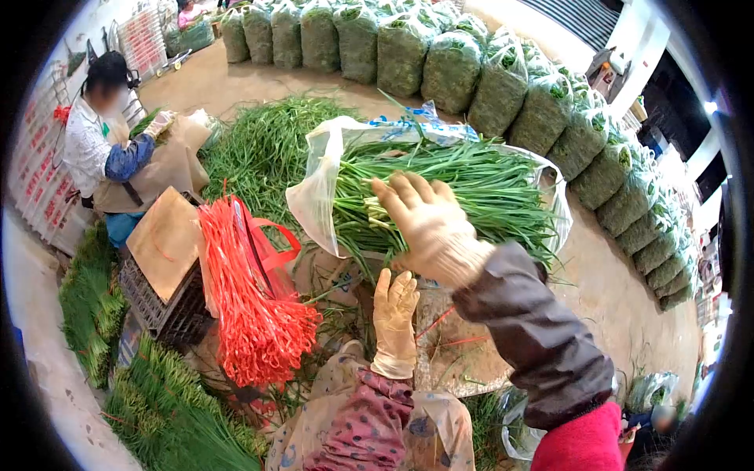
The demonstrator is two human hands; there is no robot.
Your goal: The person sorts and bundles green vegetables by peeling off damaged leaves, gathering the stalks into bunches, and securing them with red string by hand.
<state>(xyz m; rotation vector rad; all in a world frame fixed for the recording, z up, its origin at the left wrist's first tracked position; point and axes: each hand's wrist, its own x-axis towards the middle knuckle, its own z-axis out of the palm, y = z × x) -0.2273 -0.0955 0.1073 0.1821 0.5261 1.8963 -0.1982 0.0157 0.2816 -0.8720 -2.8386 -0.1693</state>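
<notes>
My right hand (428, 224), in a pale glove and dark sleeve, has its fingers spread over a heap of long-leaved greens like chives (448, 184). Those greens lie in an open clear plastic bag (320, 169) with blue print, their pale cut ends toward the left. Below the bag, my left hand (395, 318) wears a similar glove under a dotted sleeve. Its fingers point upward, stretched out, with nothing visible in them. Left of it hangs a thick bunch of red plastic ties (255, 314).
A person (118, 149) sits at the left handling greens. Loose greens (263, 145) are piled behind the bag. A black crate (161, 294) with a board (165, 243) on top stands left. Bundled greens (177, 400) lie lower left. Filled bags (452, 71) line the back and right.
</notes>
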